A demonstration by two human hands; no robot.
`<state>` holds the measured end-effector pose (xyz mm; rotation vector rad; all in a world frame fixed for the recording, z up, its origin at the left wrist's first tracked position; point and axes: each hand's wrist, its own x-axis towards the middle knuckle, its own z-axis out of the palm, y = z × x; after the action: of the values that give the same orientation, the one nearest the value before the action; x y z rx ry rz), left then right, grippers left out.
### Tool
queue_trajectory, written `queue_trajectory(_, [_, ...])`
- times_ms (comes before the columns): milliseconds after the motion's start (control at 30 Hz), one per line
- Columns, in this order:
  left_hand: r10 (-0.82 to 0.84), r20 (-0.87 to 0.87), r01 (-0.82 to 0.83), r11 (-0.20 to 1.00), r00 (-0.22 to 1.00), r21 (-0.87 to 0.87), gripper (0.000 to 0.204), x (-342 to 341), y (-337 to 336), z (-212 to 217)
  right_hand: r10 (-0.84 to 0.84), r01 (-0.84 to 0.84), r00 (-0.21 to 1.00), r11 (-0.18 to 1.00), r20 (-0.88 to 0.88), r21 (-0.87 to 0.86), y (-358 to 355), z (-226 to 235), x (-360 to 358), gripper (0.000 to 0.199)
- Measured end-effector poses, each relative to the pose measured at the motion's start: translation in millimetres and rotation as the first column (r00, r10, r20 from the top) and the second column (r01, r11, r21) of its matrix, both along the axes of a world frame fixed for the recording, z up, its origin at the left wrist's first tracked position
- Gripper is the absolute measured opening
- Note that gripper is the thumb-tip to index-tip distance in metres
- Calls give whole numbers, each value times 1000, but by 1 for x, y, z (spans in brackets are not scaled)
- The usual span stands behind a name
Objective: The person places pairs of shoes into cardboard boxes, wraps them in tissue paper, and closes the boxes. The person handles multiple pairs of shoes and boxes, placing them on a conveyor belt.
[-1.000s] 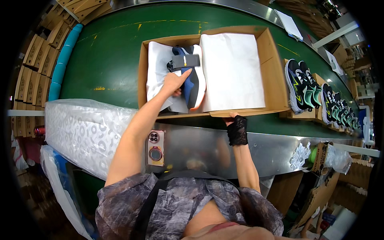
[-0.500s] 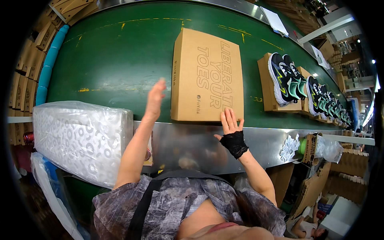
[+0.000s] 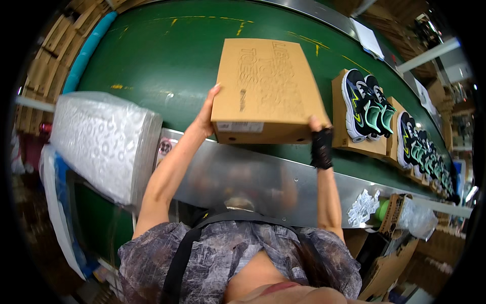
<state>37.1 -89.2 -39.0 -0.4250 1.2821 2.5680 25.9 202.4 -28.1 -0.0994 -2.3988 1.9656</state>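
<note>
A closed brown cardboard shoebox is between my hands over the green conveyor belt, its near side with a white label tilted into view. My left hand grips its left side near the front corner. On the near right corner is my right hand, in a black fingerless glove, its fingers partly hidden and blurred. Right of the box, a pair of black sneakers with mint linings and yellow-green accents stands on another brown box.
More sneakers on boxes run along the belt to the right. A plastic-wrapped stack of patterned paper is at the left. White packets lie on the metal edge at right. A clipboard rests on the far rail.
My left hand has come in from beside the shoebox to grip its left side. My right hand has moved from its top to the near right corner. The box has tilted, showing its near side.
</note>
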Motion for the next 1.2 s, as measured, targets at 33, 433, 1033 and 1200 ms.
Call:
queue_trajectory(33, [-62,49,62,998,997,12,77,5,-4,13,4,-2,991,1000,-131,13,-4,31,-6,51])
queue_trajectory(433, [341,30,-341,940,940,-22,74,160,-23,192,351,-380,902,922,-250,-76,-87,176,-11,54])
queue_trajectory(1033, [900,-375,-973,227,221,-28,35,303,4,130,914,-984,92,24,-396,-176,-269,122,15,45])
queue_trajectory(1200, [994,-93,-988,-48,-61,146,61,401,-46,91,864,-978,-133,-35,-485,206,-321,138,74,55])
